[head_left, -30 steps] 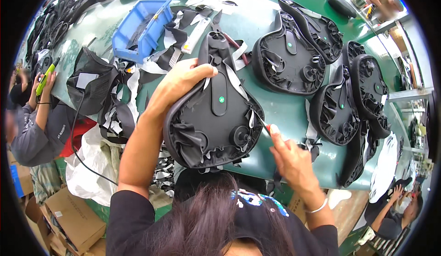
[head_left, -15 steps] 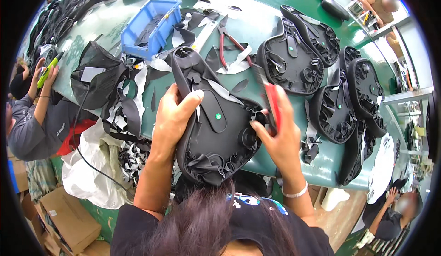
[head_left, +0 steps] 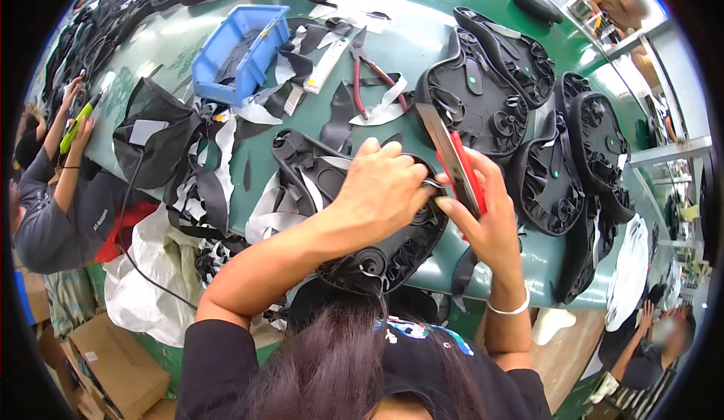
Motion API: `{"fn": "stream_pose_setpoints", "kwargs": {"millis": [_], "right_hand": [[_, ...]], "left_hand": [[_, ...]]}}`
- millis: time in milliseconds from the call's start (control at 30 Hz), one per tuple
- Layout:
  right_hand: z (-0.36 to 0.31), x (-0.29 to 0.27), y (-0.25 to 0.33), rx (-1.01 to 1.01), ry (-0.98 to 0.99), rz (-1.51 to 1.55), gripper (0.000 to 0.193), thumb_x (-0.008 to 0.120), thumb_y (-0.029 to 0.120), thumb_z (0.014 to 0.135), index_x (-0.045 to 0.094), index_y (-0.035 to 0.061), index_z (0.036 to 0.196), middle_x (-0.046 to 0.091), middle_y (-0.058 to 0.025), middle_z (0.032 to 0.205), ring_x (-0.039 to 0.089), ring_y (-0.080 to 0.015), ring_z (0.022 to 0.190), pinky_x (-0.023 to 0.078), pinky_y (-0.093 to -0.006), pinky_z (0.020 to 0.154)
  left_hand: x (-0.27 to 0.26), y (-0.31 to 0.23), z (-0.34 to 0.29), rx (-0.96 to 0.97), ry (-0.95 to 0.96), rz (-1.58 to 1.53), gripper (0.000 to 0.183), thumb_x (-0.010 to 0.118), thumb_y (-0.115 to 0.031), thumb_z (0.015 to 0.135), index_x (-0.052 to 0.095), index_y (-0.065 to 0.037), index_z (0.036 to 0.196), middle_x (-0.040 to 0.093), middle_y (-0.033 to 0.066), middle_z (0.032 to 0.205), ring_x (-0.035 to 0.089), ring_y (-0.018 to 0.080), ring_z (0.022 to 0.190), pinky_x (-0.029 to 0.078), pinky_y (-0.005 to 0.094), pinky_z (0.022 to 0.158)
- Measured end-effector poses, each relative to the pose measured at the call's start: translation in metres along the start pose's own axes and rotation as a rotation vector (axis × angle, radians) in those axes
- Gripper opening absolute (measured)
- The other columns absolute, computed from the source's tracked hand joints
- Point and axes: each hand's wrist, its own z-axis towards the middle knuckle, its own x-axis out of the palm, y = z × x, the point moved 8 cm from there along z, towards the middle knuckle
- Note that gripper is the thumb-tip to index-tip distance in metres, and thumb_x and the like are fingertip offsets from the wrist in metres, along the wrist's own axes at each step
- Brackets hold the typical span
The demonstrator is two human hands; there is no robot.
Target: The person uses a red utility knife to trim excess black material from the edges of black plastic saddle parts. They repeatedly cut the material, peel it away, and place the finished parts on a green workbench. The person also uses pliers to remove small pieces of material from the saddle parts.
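Observation:
A black padded seat [head_left: 324,173], underside up, lies at the table edge in front of me, gathered cover material round its rim. My left hand [head_left: 383,186] reaches across it, fingers closed on the cover edge [head_left: 434,185] on the seat's right side. In my right hand [head_left: 486,220] is a red-handled utility knife [head_left: 461,171], its long blade pointing up and away to the left. That hand's thumb is close to the pinched edge. Whether the thumb touches the material I cannot tell. Much of the seat's middle is hidden by my left forearm.
Several similar seats [head_left: 554,171] lie at right. Red-handled pincers [head_left: 357,81], a blue bin [head_left: 240,88] and black and grey scraps [head_left: 215,186] sit beyond and to the left. A black mesh bag [head_left: 147,137] is at left. Another person's hand holds a yellow-green tool [head_left: 75,126].
My left hand has moved from the seat's left rim across to its right side and closed on the cover edge. The seat has shifted and turned, and the knife has moved slightly right.

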Motion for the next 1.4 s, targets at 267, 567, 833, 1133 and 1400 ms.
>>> {"fn": "stream_pose_setpoints", "kwargs": {"millis": [267,567,833,1133,1400], "right_hand": [[-0.043,-0.015,-0.009,-0.193,0.302,-0.598,0.06,0.071,0.012,0.079,0.05,0.0153,0.135,0.051,-0.0054,0.067,0.051,-0.0194,0.053,0.04,-0.0339,0.046],[-0.114,-0.002,0.01,0.123,0.107,-0.561,0.058,0.068,0.015,0.082,0.048,0.0155,0.137,0.053,-0.0085,0.064,0.054,-0.0256,0.05,0.042,-0.0387,0.047],[-0.034,0.009,0.005,0.103,0.162,-0.672,0.047,0.058,0.015,0.089,0.047,0.0102,0.134,0.064,-0.0158,0.083,0.06,-0.0346,0.06,0.044,-0.0408,0.052],[-0.019,-0.007,0.01,0.019,0.299,-0.807,0.05,0.068,0.02,0.081,0.057,0.0233,0.129,0.062,-0.0138,0.072,0.057,-0.0278,0.053,0.044,-0.0369,0.052],[0.049,0.001,0.013,-0.288,0.683,-0.719,0.043,0.062,0.022,0.083,0.059,0.0291,0.126,0.051,-0.0072,0.064,0.055,-0.025,0.06,0.044,-0.0379,0.055]], "left_hand": [[-0.001,0.017,0.007,-0.114,0.114,-0.303,0.026,0.06,-0.027,0.084,0.062,-0.005,0.071,0.047,0.0082,0.06,0.043,0.0206,0.064,0.029,0.0334,0.075],[-0.008,0.062,-0.011,-0.41,-0.338,-2.054,0.017,0.059,-0.022,0.09,0.06,-0.006,0.083,0.053,-0.0021,0.066,0.05,0.0074,0.064,0.037,0.0192,0.056],[-0.035,0.036,0.029,0.094,-0.173,0.19,0.018,0.066,-0.01,0.069,0.065,-0.004,0.086,0.061,0.0099,0.084,0.052,0.0274,0.081,0.043,0.0355,0.072],[-0.035,0.116,-0.013,-0.527,-0.498,-1.313,0.034,0.053,-0.027,0.096,0.069,0.003,0.101,0.064,0.0093,0.112,0.054,0.014,0.104,0.035,0.0284,0.099],[-0.056,0.054,-0.061,-0.232,-0.346,-1.262,0.049,0.027,-0.035,0.103,0.057,0.004,0.094,0.064,0.0108,0.074,0.061,0.0208,0.075,0.043,0.0356,0.088]]}}
